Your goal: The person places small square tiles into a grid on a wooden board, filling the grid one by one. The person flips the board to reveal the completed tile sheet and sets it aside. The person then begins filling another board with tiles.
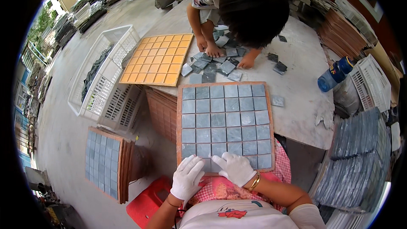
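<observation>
A square brown tray filled with rows of grey stone tiles leans on the table edge above my lap. My left hand, in a white glove, lies with outstretched fingers over the tray's lower left corner. Beside it, my right hand, also gloved, rests on the bottom rows, its thumb and forefinger apart and pointing left. Between the two hands, part of the bottom row shows; the tiles under my fingers are hidden. I see nothing held in either hand.
Across the table, another person crouches over loose tiles. An empty orange grid tray lies left, near white crates. Tile-filled trays stand lower left. A blue bottle and stacked tiles are right.
</observation>
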{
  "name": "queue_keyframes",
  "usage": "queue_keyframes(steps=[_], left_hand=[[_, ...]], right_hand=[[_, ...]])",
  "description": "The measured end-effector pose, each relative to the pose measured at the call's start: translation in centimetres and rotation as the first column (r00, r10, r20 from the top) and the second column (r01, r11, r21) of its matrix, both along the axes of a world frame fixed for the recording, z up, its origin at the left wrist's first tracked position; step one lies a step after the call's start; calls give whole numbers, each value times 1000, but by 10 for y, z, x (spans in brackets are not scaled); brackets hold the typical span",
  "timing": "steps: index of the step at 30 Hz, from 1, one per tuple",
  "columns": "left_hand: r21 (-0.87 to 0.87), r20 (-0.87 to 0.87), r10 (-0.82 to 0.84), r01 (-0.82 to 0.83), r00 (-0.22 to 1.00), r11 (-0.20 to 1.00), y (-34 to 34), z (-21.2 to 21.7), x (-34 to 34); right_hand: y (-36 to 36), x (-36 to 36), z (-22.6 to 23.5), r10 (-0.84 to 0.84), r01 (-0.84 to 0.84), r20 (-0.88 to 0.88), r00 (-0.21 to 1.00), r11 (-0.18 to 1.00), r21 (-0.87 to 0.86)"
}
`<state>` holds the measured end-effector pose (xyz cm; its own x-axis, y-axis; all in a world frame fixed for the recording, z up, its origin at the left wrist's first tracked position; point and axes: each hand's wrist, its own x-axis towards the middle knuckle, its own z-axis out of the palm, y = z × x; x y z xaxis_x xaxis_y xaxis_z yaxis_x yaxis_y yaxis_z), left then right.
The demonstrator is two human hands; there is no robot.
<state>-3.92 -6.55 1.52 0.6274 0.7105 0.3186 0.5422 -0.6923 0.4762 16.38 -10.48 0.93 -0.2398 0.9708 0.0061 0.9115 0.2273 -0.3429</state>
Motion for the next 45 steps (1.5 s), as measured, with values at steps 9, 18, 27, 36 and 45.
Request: queue_keyframes(steps=[9,18,27,36,45], left_hand=[[35,-328,-225,249,918,968,10,-40,43],[-17,-323,-268,277,908,961,14,-31,53],[-11,-364,-302,320,881,947,13,-26,58],[66,-347,-78,108,935,992,12,-44,50],[-122,-66,325,-331,943,936,51,-42,-14]], right_hand=[[-12,117,17,-590,587,-409,697,796,-149],[-41,107,-1,-24,23,3,1000,965,261],[-33,87,-20,117,-108,-51,992,981,159],[3,45,-39,99,-99,11,995,975,200],[38,5,-40,139,-123,-55,989,966,227]])
